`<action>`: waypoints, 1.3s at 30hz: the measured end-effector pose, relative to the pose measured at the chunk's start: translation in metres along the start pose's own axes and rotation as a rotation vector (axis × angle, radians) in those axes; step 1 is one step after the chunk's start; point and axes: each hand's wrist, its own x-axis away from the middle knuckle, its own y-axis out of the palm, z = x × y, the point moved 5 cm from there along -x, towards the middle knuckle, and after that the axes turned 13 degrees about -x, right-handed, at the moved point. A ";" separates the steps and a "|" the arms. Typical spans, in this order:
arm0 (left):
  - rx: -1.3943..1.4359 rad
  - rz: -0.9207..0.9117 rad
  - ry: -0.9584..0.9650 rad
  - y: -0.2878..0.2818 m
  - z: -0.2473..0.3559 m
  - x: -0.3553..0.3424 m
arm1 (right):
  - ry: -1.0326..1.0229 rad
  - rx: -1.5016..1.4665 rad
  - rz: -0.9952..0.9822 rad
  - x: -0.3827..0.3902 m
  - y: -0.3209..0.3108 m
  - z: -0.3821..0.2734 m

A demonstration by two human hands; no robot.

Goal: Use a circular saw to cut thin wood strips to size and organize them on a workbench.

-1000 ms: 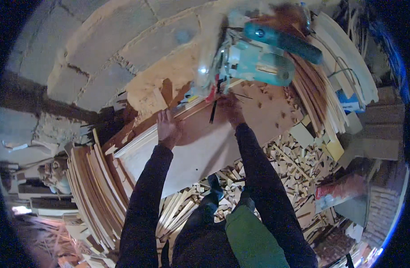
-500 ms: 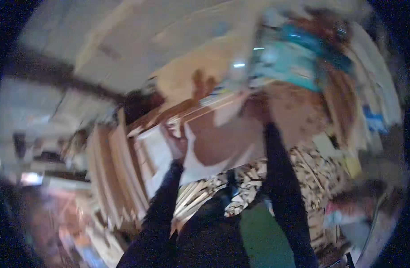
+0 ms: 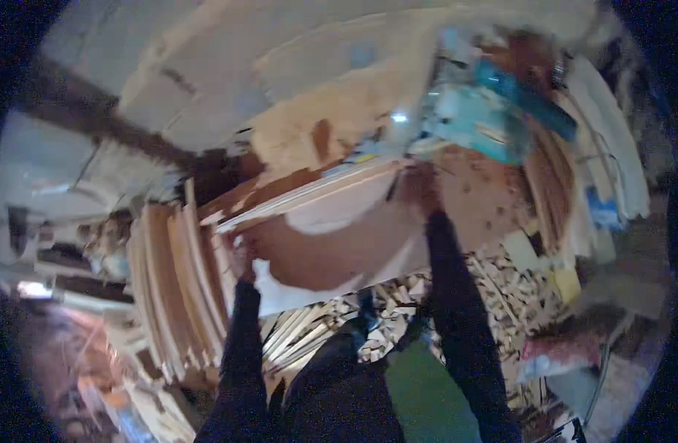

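A wide flat panel [image 3: 317, 255], brown with curved pale patches, lies across the bench in front of me. My left hand [image 3: 241, 257] is at its left end, near the wooden strips [image 3: 317, 193] that run along the far edge. My right hand [image 3: 421, 188] reaches to the right end of those strips. A thin dark thing [image 3: 392, 190] shows beside its fingers; whether the hand holds it is unclear. The fingers of both hands are blurred, so their grip does not show.
Long boards [image 3: 176, 288] lean in a stack at left. Wood offcuts [image 3: 501, 288] and thin sticks [image 3: 302, 328] lie heaped below the bench. A teal machine [image 3: 475, 122] stands at the back right, with more boards [image 3: 551, 184] beside it. A yellow block [image 3: 566, 284] is at right.
My left hand has moved left, to the panel's left end. My right hand has shifted slightly left and down. The panel's brown area and the strips show more fully.
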 end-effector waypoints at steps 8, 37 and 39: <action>0.098 -0.031 0.028 -0.004 -0.039 -0.013 | -0.106 0.001 0.123 -0.004 0.018 -0.012; -1.183 -0.194 1.219 0.274 0.146 0.031 | 0.006 -0.170 -0.026 0.013 0.032 -0.043; -1.161 -0.173 1.277 0.273 0.148 0.035 | 0.022 -0.039 -0.071 0.013 0.035 -0.048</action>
